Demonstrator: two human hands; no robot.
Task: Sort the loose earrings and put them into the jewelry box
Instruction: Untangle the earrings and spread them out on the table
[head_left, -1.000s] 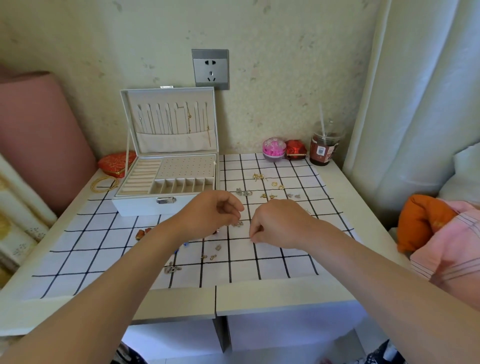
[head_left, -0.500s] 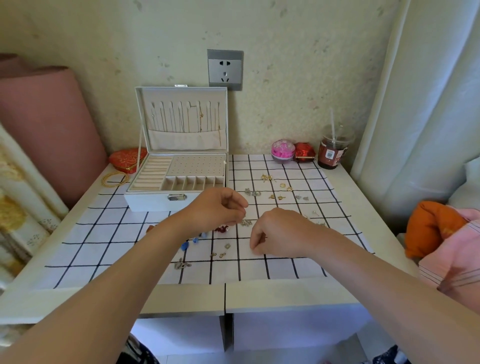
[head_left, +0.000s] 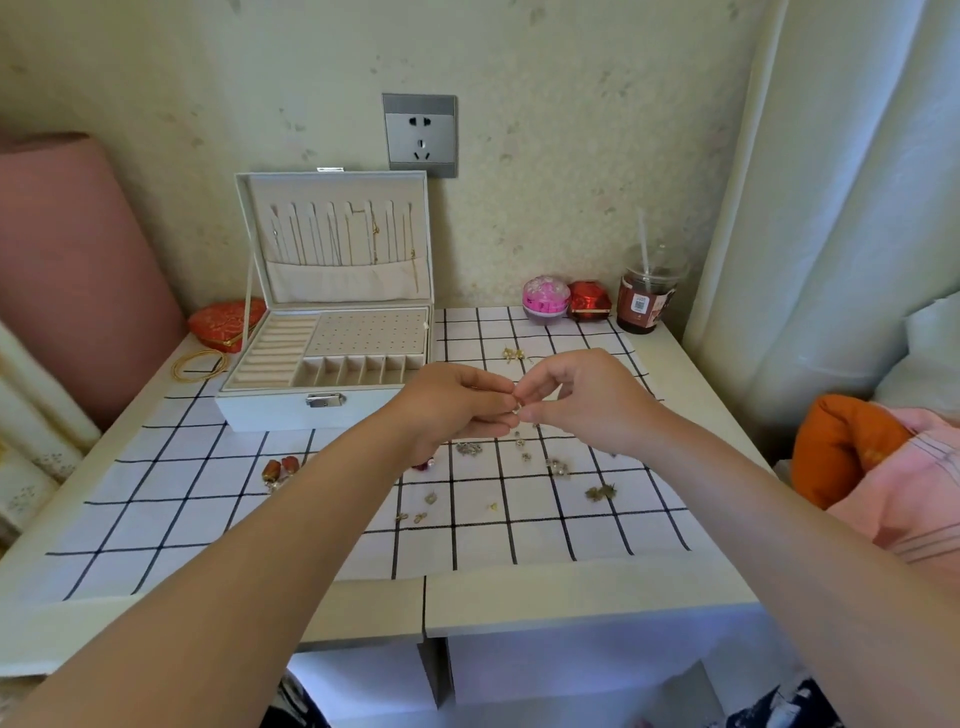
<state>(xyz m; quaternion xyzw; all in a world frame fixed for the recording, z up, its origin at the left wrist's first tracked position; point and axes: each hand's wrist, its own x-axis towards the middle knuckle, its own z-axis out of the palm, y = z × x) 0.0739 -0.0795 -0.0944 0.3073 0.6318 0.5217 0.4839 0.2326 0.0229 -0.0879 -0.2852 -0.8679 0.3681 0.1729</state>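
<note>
Just right of the jewelry box (head_left: 270, 410), left hand (head_left: 457, 405) and right hand (head_left: 587, 400) both pinched one small earring (head_left: 516, 410). Holding it low over the cloth (head_left: 156, 519) would make a slip harmless.

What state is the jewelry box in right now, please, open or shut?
Open: the jewelry box has its lid raised upright, exposing the compartments.

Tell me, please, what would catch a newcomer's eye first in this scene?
The left hand and right hand meet above the middle of the table, pinching a small earring between their fingertips. Just behind them to the left stands the open white jewelry box, its lid upright. Loose earrings lie scattered on the checked cloth beneath the hands.
</note>
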